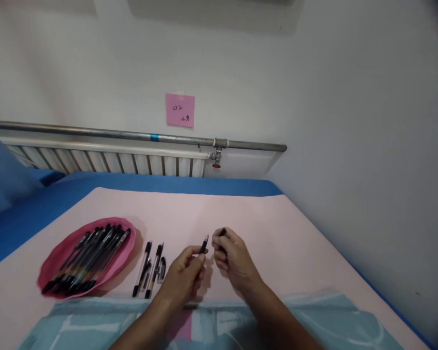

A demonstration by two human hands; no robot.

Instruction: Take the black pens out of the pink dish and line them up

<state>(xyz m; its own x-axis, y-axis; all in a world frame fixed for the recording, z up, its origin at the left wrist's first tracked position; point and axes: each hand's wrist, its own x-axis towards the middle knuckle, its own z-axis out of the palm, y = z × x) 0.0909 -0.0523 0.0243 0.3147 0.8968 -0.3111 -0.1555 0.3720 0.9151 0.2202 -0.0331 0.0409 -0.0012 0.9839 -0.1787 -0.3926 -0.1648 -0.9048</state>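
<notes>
My left hand (184, 277) is closed round a black pen (203, 244), whose uncapped tip points up and to the right. My right hand (231, 257) is closed on a small black pen cap (223, 232) that pokes out above the fingers, just right of the pen tip. Both hands hover over a pink sheet (270, 228). To the left, two capped black pens (149, 270) lie side by side with a loose cap (162, 270) beside them. Farther left a pink oval tray (54, 260) holds several black pens (89, 260).
The pink sheet lies on a blue cover (168, 184). A light blue cloth (343, 316) runs along the near edge. Behind stand a white radiator (105, 160), a metal pipe (131, 134) and a wall with a pink note (180, 110). A white wall closes the right side.
</notes>
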